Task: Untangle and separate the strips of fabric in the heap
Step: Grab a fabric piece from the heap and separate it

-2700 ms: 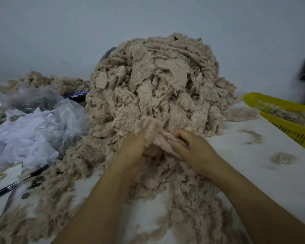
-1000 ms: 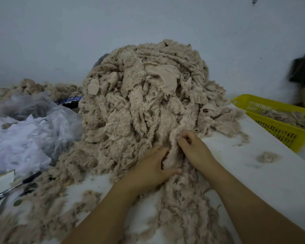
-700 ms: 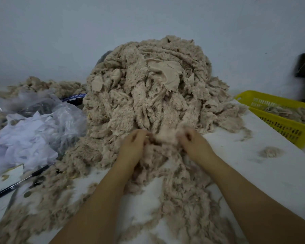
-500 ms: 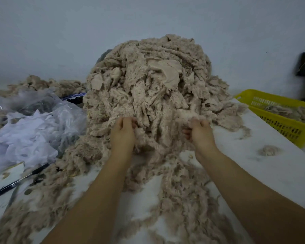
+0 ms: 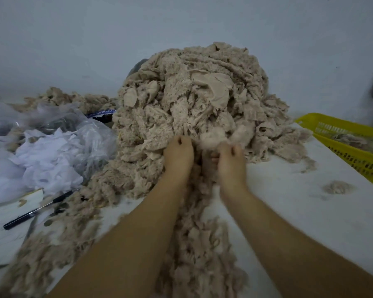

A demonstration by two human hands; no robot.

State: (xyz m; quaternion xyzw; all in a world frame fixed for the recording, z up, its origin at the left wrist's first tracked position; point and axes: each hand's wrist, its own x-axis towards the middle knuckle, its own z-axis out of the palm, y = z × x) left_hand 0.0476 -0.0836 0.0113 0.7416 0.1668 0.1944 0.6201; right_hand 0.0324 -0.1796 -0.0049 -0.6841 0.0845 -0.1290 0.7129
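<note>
A tall heap of beige fabric strips [image 5: 194, 100] rises at the middle of the white table [image 5: 289, 211]. More strips trail from it toward me between my forearms [image 5: 200, 244]. My left hand [image 5: 178, 154] is at the foot of the heap, fingers curled into the strips. Close beside it, my right hand [image 5: 229, 157] grips a blurred bunch of strips [image 5: 213, 138] at the heap's front. Both sets of fingertips are buried in fabric.
A yellow plastic basket [image 5: 340, 138] holding strips sits at the right edge. White cloth in clear plastic bags [image 5: 45, 151] lies at the left, with a black pen [image 5: 39, 210] in front of it. A small tuft [image 5: 337, 187] lies on the table at the right.
My hands, spread apart on the heap's front half a second ago, have come back together at its foot. A bunch of strips between them is moving and blurred.
</note>
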